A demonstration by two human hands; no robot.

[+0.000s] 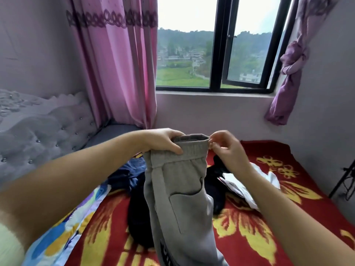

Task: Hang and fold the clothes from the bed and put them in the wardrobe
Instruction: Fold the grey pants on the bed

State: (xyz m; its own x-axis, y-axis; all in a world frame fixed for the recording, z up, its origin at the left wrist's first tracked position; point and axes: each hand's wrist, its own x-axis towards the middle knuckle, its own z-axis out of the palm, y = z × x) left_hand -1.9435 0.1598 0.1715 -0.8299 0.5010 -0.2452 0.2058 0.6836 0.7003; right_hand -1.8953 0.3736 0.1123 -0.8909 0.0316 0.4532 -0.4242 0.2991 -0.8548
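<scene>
Head view: a person stands at the bed (249,237), both bare forearms reaching forward over it.
Grey trousers (180,189): held up by the elastic waistband above the middle of the bed, hanging straight down; a patch pocket faces the camera.
Left hand (163,141): fingers curled over the left end of the waistband, thumb pressed on the outside, gripping it.
Right hand (224,148): thumb and fingertips pinch the right end of the waistband; the two hands are apart by the waistband's width.
Writing: a dark band with pale letters (166,254) runs down the trouser leg near the bottom edge of the picture; the letters are cut off and too blurred to read.
Bed cover: red blanket with yellow flower pattern; a blue, yellow and white patterned sheet (63,233) lies along the bed's left edge.
Other clothes: a black garment (138,214) lies behind the trousers, partly hidden by them; a dark blue garment (128,175) lies towards the left edge; a white garment (247,187) lies towards the right edge.
Around: grey tufted headboard (44,131) at left, pink curtain (119,73) beside the window (221,45), a knotted purple curtain (290,73) at right.
Hard to make out: a black stand (343,179) at the right edge, mostly cut off.
</scene>
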